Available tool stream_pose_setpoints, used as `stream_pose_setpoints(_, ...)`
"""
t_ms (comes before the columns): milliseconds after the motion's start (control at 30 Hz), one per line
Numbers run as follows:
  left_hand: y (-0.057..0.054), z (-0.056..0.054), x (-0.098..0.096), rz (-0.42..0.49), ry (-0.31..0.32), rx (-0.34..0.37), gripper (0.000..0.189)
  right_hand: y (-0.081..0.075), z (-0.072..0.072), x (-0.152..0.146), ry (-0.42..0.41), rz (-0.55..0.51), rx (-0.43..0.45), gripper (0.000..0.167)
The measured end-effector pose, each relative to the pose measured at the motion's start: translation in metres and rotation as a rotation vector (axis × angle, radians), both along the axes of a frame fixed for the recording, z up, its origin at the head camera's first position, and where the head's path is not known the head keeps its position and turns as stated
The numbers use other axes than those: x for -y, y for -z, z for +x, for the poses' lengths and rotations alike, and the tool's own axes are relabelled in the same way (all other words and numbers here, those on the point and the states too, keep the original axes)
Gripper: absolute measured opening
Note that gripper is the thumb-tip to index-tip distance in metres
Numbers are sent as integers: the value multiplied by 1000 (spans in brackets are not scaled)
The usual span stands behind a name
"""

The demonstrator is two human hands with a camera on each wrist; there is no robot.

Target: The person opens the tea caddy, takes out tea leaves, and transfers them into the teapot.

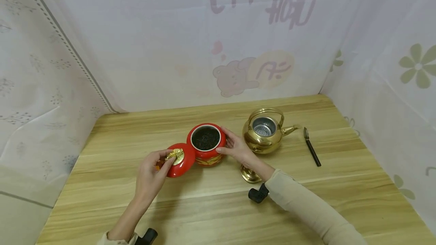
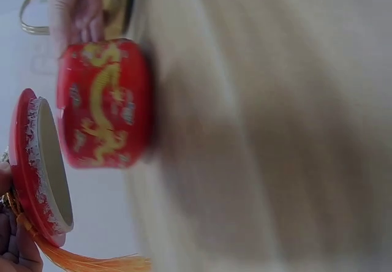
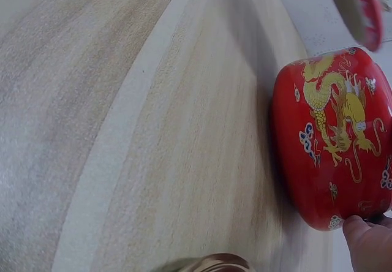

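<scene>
A red lidless jar [image 1: 209,155] stands on the table, dark leaf-like contents [image 1: 206,138] visible inside its white rim. Yellow dragons decorate its wall [image 3: 334,137]. My right hand [image 1: 240,149] grips the jar's right side, thumb in front and fingers farther back. Just left of the jar, my left hand [image 1: 150,171] pinches the gold knob [image 1: 178,157] of the red lid [image 1: 184,166]. The lid is raised and tilted, its pale underside [image 2: 55,162] showing in the left wrist view. An orange tassel [image 2: 92,260] hangs from it.
To the jar's right is a gold teapot [image 1: 260,143] with an open top and a perforated metal strainer inside. A round gold piece [image 1: 250,175] lies below it, partly behind my right forearm. Farther right lies a slim black-handled tool [image 1: 312,149]. Patterned cloth surrounds the table.
</scene>
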State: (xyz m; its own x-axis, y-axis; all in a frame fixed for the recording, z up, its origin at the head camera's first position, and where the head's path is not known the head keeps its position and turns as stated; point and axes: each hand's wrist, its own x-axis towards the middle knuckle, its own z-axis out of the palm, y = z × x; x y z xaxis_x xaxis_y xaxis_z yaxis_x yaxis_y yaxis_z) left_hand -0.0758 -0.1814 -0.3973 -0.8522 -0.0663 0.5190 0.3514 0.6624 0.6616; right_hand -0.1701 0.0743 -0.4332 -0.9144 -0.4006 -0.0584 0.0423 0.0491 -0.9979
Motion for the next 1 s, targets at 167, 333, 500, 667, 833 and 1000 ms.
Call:
stream_pose_setpoints(167,16,13,10,-13,-35,35,20,0,0,-1,2,-6,-6,81)
stream_pose_setpoints(333,32,21,16,-47,-70,39,21,-1,-1,-1,-5,-7,-1,81)
stream_pose_setpoints(500,43,28,17,-71,-95,66,21,-1,-1,-1,-1,-4,1,81)
stream_pose_setpoints(667,49,32,17,-90,-100,76,21,-1,0,-1,4,4,19,81)
stream_pose_setpoints(833,53,36,17,-109,-101,71,22,-1,0,-1,5,0,22,81)
stream_pose_setpoints(1000,58,38,17,-127,-93,58,22,-1,0,0,2,1,14,81)
